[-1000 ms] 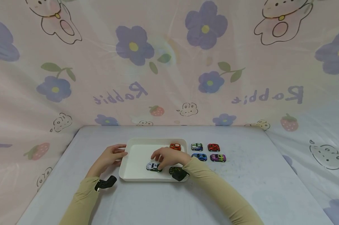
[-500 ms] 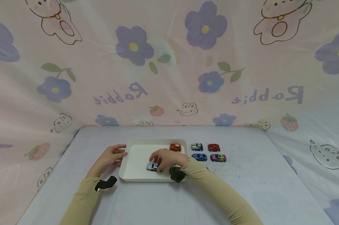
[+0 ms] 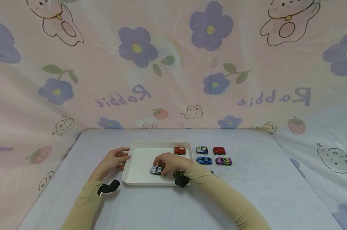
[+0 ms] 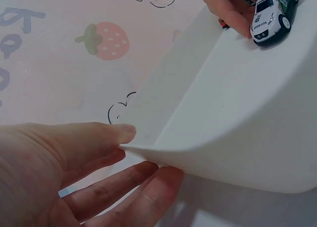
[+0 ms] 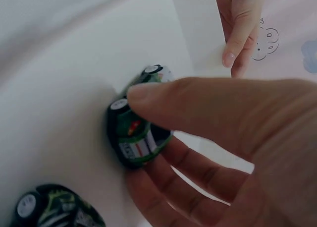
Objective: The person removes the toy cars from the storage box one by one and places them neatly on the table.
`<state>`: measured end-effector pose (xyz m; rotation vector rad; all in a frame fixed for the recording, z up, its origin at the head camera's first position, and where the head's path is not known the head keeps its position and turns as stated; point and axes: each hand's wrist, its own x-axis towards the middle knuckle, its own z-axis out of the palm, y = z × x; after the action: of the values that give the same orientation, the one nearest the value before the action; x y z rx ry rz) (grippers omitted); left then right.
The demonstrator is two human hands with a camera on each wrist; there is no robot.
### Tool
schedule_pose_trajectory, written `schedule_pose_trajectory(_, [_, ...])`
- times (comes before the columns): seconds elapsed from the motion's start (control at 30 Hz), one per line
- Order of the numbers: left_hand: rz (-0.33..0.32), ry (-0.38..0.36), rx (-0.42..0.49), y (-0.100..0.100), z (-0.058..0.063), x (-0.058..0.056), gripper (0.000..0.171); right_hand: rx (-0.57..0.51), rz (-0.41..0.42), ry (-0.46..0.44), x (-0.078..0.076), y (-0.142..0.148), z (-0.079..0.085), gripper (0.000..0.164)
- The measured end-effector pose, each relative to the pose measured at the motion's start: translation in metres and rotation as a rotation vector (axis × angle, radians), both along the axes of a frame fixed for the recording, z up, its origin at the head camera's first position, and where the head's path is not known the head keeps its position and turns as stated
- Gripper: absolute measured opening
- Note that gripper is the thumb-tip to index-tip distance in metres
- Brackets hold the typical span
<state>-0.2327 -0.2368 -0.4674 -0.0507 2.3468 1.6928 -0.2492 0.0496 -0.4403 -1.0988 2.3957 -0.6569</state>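
Note:
A white rectangular tray (image 3: 139, 176) lies on the table. My left hand (image 3: 112, 160) pinches its left rim, with the thumb (image 4: 128, 133) on top and the fingers against the outer wall. Inside the tray, my right hand (image 3: 171, 162) holds a white-and-green toy car (image 3: 155, 170) by its rear. In the right wrist view the thumb (image 5: 148, 95) presses one side of this car (image 5: 136, 138), while the fingers lie against the other; the car is close over the tray floor. The left wrist view shows its white front (image 4: 265, 21) pointing out from the hand.
Two more toy cars are in the tray: an orange-red one (image 3: 179, 150) at the back right and a dark green one (image 3: 178, 174) at the front right. Outside stand white-green (image 3: 202, 150), red (image 3: 219, 150), blue (image 3: 204, 160) and purple (image 3: 223, 161) cars. My right sleeve (image 3: 219, 188) crosses the tray's right side.
My right thumb and fingers have come in slightly around the white-and-green toy car, and the hand has moved a little left. The left hand and the tray look unmoved.

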Motion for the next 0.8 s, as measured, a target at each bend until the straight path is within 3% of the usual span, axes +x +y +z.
schedule_pose_trajectory(0.5, [0.013, 0.001, -0.028, 0.002, 0.002, 0.000, 0.054, 0.059, -0.004, 0.031, 0.003, 0.001, 0.004, 0.038])
schedule_pose_trajectory(0.8, [0.013, -0.003, -0.017, 0.002, 0.002, 0.002, 0.054, 0.019, -0.013, 0.027, 0.003, 0.010, 0.008, 0.037])
